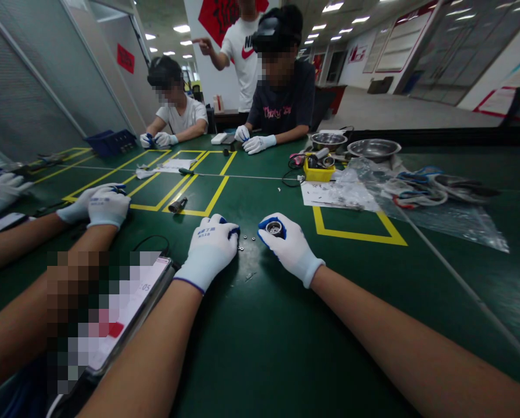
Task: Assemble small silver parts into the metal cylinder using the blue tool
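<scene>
Wide office room with ceiling lamps stands behind a long, dark-green table with a smooth surface, marked by yellow tape lines. On it, the right hand, in a white glove with blue coating, grasps a round, silver-coloured metal part with its hollow side upward, just above the table or resting on it; I cannot tell which. The left hand, gloved in the same manner, is bent with its fingers downward, and I cannot tell whether it pinches something. Between both hands lie several tiny, shiny, ring-shaped metal pieces, and nearer to the person some thin metal bits. In my judgement, these rings are the main danger: they lie loose, with no tray around them, so a sweep of the left fingers could scatter them. Thick gloves may also make feeling poor, therefore one small ring could slip unnoticed. If the right hand tilts, anything inside the hollow could fall out. Beside the left forearm, a large-screened phone could be pushed by the elbow, because so little room separates them.
</scene>
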### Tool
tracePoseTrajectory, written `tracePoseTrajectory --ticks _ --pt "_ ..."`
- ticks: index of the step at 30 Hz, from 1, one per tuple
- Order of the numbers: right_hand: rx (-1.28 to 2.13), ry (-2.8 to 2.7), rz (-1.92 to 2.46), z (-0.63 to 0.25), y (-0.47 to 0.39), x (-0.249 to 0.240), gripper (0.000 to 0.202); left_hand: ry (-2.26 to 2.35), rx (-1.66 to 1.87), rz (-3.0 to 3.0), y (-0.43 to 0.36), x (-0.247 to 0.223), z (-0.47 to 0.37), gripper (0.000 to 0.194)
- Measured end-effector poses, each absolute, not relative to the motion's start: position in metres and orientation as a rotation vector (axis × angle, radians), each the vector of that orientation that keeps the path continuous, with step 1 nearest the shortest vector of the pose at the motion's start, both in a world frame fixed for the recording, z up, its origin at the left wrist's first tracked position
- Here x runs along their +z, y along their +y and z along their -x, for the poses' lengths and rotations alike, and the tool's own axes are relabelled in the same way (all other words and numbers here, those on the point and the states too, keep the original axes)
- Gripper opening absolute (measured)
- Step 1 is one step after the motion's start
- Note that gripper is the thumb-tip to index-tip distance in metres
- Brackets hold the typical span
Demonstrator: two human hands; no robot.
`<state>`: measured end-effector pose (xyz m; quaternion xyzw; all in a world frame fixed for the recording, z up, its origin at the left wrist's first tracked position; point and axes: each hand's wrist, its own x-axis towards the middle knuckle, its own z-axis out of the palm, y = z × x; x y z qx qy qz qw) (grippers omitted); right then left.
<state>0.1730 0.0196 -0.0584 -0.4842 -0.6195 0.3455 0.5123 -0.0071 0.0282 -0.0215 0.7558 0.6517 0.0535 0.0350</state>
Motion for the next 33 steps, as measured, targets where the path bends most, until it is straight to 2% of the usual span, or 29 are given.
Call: tracePoseTrajectory --ticks 9,13,18,25,33 --pt "0.842 -1.493 1.165 -0.172 0.018 -0.058 0.016 2.071 0.179 -2.22 0.034 -0.02 0.012 0.025" --pt "0.836 -1.526 1.161 -0.172 0.016 -0.056 0.017 1.998 0.572 -2.055 0.032 -0.019 0.009 0.015" --pt "0.849 -1.592 1.112 -0.171 0.013 -0.053 0.019 1.625 1.022 -1.789 0.025 -0.015 0.005 0.006" --pt "0.772 -1.646 1.106 -0.171 0.012 -0.054 0.016 1.224 1.186 -1.627 0.015 -0.009 0.0 0.026" --pt "0.769 -1.634 1.056 -0.171 0.011 -0.054 0.014 1.124 1.125 -1.551 0.011 -0.009 -0.003 0.024"
